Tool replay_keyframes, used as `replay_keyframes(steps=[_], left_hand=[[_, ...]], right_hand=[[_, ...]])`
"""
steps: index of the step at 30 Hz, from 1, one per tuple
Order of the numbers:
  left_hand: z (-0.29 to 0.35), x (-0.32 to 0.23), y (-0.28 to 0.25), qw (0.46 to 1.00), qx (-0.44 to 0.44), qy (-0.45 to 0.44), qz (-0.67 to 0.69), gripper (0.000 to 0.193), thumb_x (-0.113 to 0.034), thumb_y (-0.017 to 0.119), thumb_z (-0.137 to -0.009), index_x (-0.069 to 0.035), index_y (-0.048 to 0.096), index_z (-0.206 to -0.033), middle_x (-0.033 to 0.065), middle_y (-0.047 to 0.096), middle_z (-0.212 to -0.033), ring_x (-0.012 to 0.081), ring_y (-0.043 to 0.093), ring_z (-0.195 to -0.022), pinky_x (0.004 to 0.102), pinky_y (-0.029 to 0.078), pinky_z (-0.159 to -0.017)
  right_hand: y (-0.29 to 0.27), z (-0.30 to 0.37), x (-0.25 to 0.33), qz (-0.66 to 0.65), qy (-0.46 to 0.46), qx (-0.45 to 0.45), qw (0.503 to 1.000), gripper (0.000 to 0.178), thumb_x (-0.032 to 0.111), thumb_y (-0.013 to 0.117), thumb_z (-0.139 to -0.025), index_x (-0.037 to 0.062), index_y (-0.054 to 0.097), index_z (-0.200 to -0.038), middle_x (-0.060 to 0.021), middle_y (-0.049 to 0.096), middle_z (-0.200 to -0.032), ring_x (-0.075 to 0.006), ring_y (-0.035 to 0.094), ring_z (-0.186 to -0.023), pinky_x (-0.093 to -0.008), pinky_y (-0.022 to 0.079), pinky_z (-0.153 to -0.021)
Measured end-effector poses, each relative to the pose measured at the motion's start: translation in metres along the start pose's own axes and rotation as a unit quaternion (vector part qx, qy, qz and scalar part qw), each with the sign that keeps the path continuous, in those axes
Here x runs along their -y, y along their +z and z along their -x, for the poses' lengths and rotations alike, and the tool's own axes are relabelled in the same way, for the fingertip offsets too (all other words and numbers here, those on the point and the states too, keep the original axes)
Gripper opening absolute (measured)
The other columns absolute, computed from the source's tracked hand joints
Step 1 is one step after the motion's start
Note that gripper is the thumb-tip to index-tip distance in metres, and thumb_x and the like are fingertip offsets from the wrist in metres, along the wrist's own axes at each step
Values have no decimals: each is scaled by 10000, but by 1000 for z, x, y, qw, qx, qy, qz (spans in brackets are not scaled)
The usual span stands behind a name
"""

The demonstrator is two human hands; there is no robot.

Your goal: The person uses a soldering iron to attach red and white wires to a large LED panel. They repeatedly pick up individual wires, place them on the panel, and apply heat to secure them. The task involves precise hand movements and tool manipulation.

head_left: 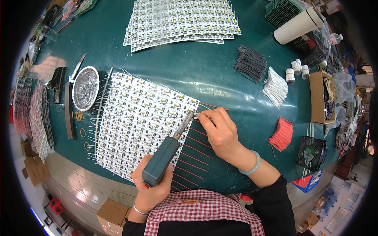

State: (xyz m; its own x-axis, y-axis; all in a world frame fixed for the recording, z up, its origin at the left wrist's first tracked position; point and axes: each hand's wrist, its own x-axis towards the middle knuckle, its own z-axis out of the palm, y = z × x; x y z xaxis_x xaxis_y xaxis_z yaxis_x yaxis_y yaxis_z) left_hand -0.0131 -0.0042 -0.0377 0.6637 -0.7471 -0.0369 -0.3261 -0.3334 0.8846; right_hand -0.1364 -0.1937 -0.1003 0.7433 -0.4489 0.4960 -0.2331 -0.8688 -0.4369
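The left hand (151, 185) is clenching a green soldering iron (163, 159), its tip at one o'clock. The right hand (221, 131) is pinching a red wire (212, 105) at the white board panel's (138, 122) three-o'clock edge. The tip may be straying onto fingertips or neighbouring pads.

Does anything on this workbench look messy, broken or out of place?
Nothing looks broken or spilled. The only loose bits are a few rubber bands lying scattered on the green table left of the circuit board panel. The wire bundles at right sit in tidy piles.
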Motion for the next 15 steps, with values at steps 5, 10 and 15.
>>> replay_keyframes(steps=[5, 10, 15], left_hand=[[-1, 2, -2, 999, 13, 32, -33, 117, 36, 735, -743, 19, 650, -821, 60, 605, -705, 98, 545, -564, 249, 423, -513], [-1, 0, -5, 998, 22, 40, -49, 95, 38, 730, -740, 23, 661, -804, 72, 604, -728, 115, 544, -561, 258, 418, -503], [1, -3, -6, 999, 7, 21, -26, 104, 37, 724, -742, 36, 673, -833, 85, 610, -749, 130, 562, -582, 257, 434, -519]], right_hand=[[0, 0, 0, 12, -4, 1, 1000, 314, -39, 670, -676, -58, 646, -989, -126, 614, -925, -260, 593, -810, -322, 525, -629], [-1, -1, 1, 14, -4, 2, 1000, 302, -41, 669, -682, -55, 646, -983, -124, 615, -924, -255, 593, -809, -318, 525, -626], [0, 0, 1, 21, -4, 1, 1000, 293, -44, 668, -678, -50, 644, -969, -117, 611, -915, -249, 593, -809, -314, 524, -624]])
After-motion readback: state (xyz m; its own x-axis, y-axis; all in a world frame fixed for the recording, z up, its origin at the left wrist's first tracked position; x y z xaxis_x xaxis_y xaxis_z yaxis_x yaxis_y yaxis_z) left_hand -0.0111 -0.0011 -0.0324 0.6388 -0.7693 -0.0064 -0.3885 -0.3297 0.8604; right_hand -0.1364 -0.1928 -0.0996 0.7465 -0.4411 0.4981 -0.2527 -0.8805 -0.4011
